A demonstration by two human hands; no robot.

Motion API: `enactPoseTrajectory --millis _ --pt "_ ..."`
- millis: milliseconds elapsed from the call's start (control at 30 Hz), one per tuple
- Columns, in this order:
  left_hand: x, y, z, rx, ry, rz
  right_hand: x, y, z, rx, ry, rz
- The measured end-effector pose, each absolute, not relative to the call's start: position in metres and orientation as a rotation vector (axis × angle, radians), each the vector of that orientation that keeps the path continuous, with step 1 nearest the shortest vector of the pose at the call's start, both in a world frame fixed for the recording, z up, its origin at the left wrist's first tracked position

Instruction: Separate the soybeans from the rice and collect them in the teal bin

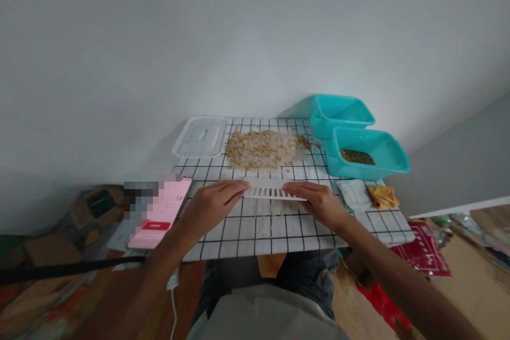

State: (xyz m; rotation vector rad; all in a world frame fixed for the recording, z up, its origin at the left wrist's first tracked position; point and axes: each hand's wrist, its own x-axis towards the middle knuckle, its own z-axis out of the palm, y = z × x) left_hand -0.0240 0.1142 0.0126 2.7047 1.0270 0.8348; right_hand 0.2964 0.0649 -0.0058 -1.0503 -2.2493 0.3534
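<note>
A white slotted plastic piece (266, 189) is held level between both hands, low over the front half of the table. My left hand (217, 199) grips its left end, fingers closed and thumb underneath. At the right end, the fingers of my right hand (316, 199) are closed over it. Just beyond it lies a spread heap of mixed grains (263, 150), yellow kernels among whitish ones. A thin scatter of pale grains (265, 215) lies on the cloth on the near side of the slotted piece.
The table wears a white checked cloth (239, 234). A clear lid (203, 137) lies at the back left. On the right stand two turquoise bins (342, 111), the nearer holding dark grains (356, 156). A white cloth (354, 195), yellow cloth (382, 196) and pink phone screen (163, 212) flank the sides.
</note>
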Motion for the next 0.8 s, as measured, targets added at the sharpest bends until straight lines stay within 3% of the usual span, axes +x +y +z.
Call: enactPoseTrajectory --millis 800 --pt "-0.001 0.131 -0.006 2.654 1.165 0.815 0.31 0.083 -0.016 -1.091 -2.217 0.266"
